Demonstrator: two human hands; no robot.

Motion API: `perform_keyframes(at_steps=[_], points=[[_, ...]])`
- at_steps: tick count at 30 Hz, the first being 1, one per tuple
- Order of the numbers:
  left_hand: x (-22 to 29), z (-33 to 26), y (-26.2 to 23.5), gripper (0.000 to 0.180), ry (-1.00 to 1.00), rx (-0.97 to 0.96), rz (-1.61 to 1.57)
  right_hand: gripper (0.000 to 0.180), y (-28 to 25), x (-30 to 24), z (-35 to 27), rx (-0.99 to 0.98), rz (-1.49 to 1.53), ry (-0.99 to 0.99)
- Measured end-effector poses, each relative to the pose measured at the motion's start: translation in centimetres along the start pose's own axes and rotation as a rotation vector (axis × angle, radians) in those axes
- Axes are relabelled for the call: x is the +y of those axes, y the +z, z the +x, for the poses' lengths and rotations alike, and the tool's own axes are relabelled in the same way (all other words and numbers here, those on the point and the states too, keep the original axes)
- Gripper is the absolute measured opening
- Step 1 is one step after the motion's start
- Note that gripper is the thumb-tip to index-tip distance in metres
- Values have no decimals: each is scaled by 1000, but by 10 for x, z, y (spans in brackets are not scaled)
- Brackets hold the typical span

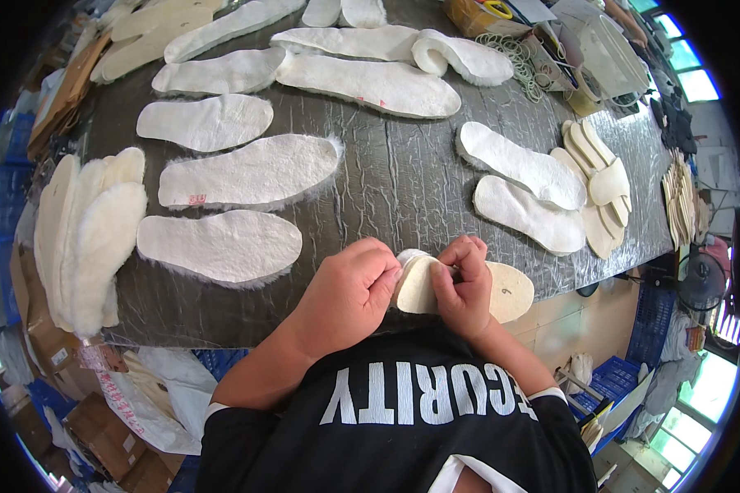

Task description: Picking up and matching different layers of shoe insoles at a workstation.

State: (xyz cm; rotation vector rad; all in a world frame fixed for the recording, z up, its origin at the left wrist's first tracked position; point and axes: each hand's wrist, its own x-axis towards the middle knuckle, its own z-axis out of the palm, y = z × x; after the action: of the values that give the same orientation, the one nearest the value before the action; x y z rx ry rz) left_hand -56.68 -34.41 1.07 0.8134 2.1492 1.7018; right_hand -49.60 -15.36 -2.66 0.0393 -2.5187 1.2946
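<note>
At the table's near edge I hold a cream insole with a dark mark near its right end and white fleecy material at its left end. My left hand is closed, thumb and fingers pinching the fleecy left end. My right hand grips the insole's middle, thumb on the cream face; its fingers partly hide the insole. Left of my hands lies a white fleece insole, with a larger one just beyond it. Two more white insoles, a nearer one and a farther one, lie beyond my right hand.
More fleece insoles lie across the far side of the dark plastic-covered table. A stack of fleece insoles stands at the left edge, a bundle of cream insoles at the right. Coiled cord and boxes sit at the back right.
</note>
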Motion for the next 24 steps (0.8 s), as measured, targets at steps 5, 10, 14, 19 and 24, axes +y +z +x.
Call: perform_keyframes(at_steps=[5,10,14,19,24], points=[[6,-2,-5,11,27,-46,64,19,0,-7,3,16,-89,-22],[-4,-12,-9,20,-48,-105,117,24,-2,-16,7,16,-177,-164],[0,-14,-9,22,-165,-76,90,27,-4,-21,6,-64,-255,-256],[-3,-16,-7,28,-128,-109,67,27,1,-23,1,-84,-233,-291],[0,-19,-2,27,-214,-89,19,28,4,-21,-2,-63,-247,-336]])
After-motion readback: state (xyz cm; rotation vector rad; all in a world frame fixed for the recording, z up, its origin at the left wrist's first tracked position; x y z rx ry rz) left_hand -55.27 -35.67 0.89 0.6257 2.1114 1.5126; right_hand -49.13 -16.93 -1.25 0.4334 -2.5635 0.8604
